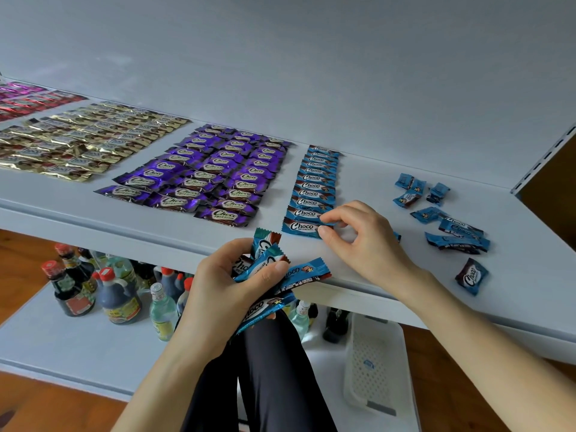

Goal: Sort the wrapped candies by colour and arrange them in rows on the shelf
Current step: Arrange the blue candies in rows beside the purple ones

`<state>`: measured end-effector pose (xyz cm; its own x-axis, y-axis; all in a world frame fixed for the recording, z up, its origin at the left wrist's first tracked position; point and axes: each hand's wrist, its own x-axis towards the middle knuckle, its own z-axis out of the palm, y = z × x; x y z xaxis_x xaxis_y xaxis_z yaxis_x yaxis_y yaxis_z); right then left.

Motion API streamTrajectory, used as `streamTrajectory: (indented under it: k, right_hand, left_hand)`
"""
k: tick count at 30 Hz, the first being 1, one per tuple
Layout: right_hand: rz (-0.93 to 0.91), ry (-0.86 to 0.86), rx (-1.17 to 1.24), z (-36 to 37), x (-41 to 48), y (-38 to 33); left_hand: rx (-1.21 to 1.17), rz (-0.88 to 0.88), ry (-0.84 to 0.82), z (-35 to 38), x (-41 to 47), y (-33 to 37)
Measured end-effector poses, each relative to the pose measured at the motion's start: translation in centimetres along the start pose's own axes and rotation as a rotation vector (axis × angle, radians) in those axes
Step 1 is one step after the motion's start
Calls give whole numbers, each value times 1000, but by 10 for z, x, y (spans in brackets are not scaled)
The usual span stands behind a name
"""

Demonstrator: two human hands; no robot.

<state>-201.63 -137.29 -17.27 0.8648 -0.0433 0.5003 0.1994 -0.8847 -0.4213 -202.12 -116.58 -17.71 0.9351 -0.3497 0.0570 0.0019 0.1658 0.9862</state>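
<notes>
On the white shelf [358, 188] lie rows of wrapped candies sorted by colour: pink and red ones [28, 98] at far left, gold ones [81, 141], purple ones [205, 176], and a single column of blue ones [314, 185]. My right hand [358, 235] pinches the right end of the nearest blue candy [300, 227] in that column. My left hand [227, 291] grips a bunch of several blue candies [277, 275] in front of the shelf edge. Loose blue candies [448, 226] are scattered on the right side of the shelf.
Below the shelf, a lower shelf holds dark sauce bottles [78, 288] and clear bottles [162, 310]. A white perforated tray [374, 363] sits at lower right. The shelf's slotted upright [545, 157] stands at right. My dark-clothed legs [265, 369] are below my hands.
</notes>
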Motion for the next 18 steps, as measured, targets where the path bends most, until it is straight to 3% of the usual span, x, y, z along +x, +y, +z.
streamTrajectory:
  k: [10, 14, 18]
  right_hand:
    - [115, 59, 66, -7, -1, 0]
    - [137, 63, 202, -21, 1, -5]
    - [223, -153, 541, -52, 3, -22]
  left_hand:
    - [13, 52, -1, 4, 3, 1]
    - [40, 100, -10, 9, 10, 7]
    - [93, 177, -31, 26, 26, 21]
